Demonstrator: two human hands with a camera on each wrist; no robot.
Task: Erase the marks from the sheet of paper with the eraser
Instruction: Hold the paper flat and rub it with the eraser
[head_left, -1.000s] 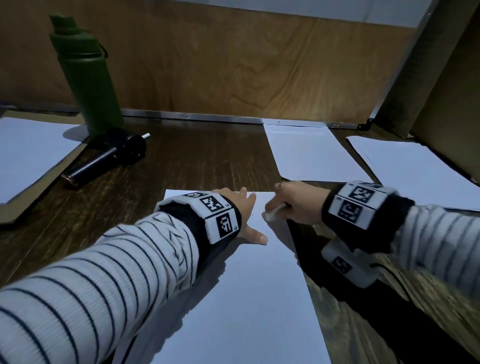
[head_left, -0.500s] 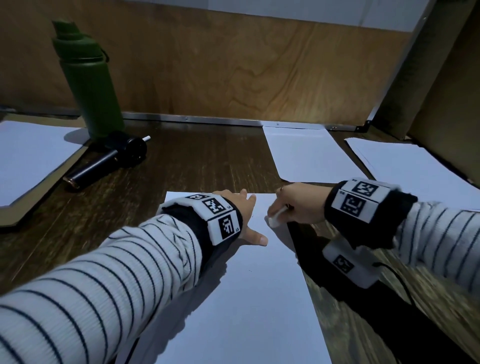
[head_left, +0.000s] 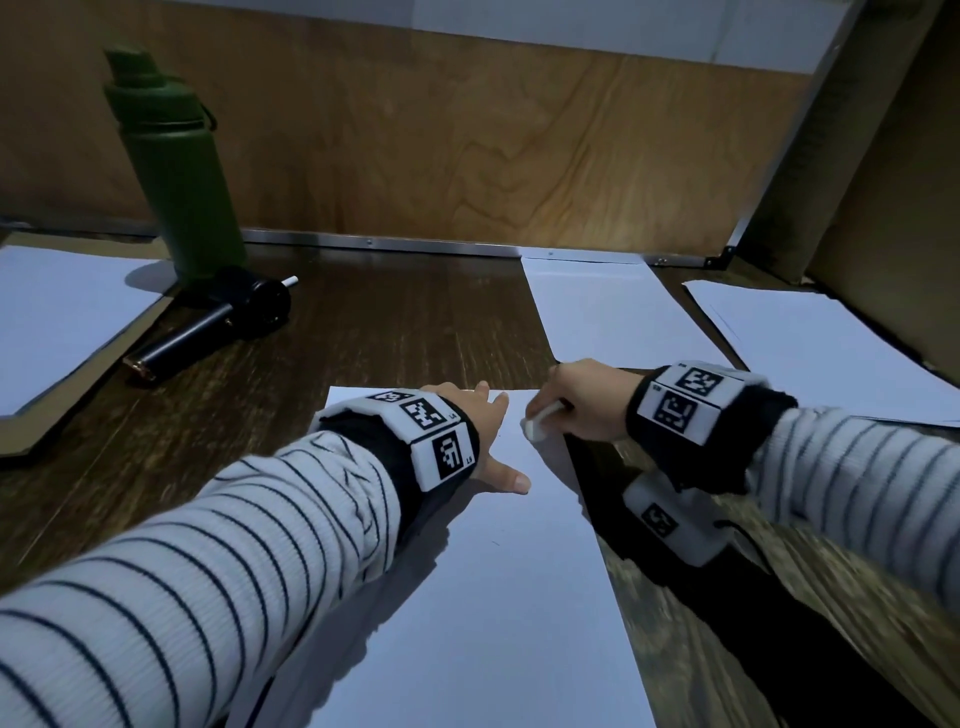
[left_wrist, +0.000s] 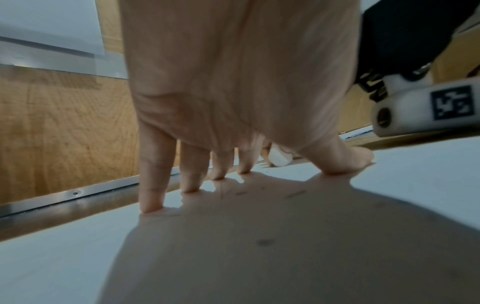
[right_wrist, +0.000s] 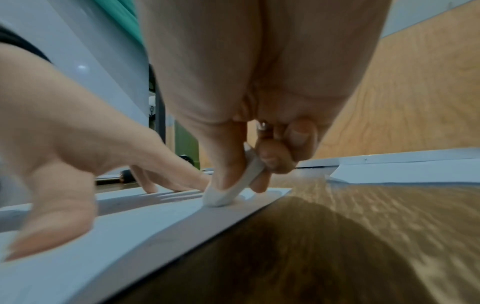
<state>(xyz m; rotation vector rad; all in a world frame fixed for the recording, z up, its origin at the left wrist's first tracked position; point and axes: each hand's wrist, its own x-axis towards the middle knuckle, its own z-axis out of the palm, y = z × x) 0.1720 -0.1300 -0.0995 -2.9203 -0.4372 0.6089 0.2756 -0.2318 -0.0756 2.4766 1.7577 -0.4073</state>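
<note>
While my left hand lies flat with straight fingers on the sheet of paper, my right hand pinches the eraser near its far right corner. Left wrist: fingertips press paper. Right wrist: eraser tip touches paper on the bench.

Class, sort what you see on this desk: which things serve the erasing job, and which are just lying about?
In use:
- eraser, pinched by the right hand
- sheet of paper, pressed flat by the left hand

Lying about:
- green bottle
- black tool
- spare sheets
</note>
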